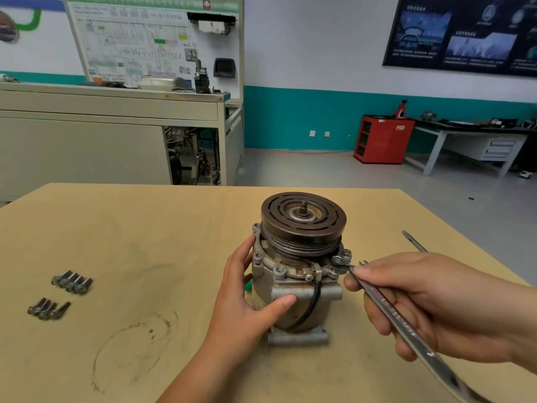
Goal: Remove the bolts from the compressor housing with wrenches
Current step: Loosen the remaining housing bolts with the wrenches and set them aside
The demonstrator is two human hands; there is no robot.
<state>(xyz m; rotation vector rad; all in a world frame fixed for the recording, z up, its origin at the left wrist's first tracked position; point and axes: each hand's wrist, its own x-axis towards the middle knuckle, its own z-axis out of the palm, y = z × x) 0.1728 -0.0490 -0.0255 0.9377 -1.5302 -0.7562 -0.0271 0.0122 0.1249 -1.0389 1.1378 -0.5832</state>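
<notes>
Evidently the job is well under way. The compressor housing (pixel 293 303) stands upright near the middle of the surface (pixel 145 228), its dark grooved pulley (pixel 303 219) on top and a black cable (pixel 312 303) running down its front. At the flange on its right side, the head of a wrench (pixel 386 306) is seated on a bolt (pixel 338 260) that is not yet out. The right hand (pixel 430 301) is wrapped around the wrench shaft, fingers curled over it. The left hand (pixel 247 292) steadies the body, thumb across the front and fingers round the far side.

Other round fittings show along the flange toward the left. From here I cannot tell whether they are bolt heads or empty lugs, so I can't judge how many remain.

Well off to the left lie the removed fasteners in two neat clusters: one group of bolts (pixel 72 282) and a nearer group (pixel 48 309), about four each. By that count I'd say more than half is done. A slim flat tool (pixel 414 241) lies beyond the right hand, untouched.
</notes>
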